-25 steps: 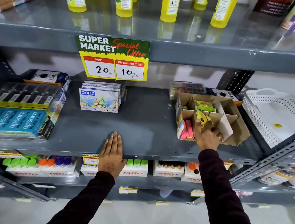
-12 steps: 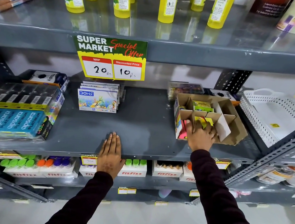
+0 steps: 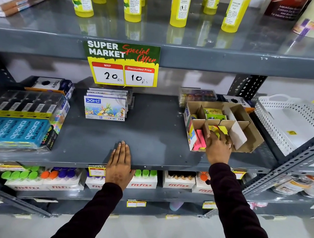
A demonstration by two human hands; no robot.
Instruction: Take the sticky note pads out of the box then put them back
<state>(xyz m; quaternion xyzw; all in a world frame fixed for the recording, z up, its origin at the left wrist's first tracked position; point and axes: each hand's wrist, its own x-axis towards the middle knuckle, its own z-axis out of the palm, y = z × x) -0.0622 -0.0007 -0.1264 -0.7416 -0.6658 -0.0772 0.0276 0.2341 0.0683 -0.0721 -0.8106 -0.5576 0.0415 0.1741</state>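
Observation:
An open cardboard box (image 3: 252,137) with dividers stands on the right of the middle shelf. Pink sticky note pads (image 3: 198,141) lie in its front left compartment, and green and yellow pads (image 3: 212,112) sit in a back compartment. My right hand (image 3: 217,147) reaches into the front middle compartment, its fingers closed around a yellow sticky note pad (image 3: 216,129). My left hand (image 3: 119,163) lies flat, fingers together, on the shelf's front edge, holding nothing.
A stack of DOMS colour boxes (image 3: 105,109) sits mid-shelf, Apsara pencil packs (image 3: 14,128) at left, a white perforated tray (image 3: 288,124) at right. Yellow bottles (image 3: 132,0) line the upper shelf. A price sign (image 3: 122,64) hangs from its edge. Fitfizz boxes (image 3: 141,183) fill the lower shelf.
My right hand dipped deeper into the box's front compartment, then stayed there on the yellow pad. My left hand has not moved.

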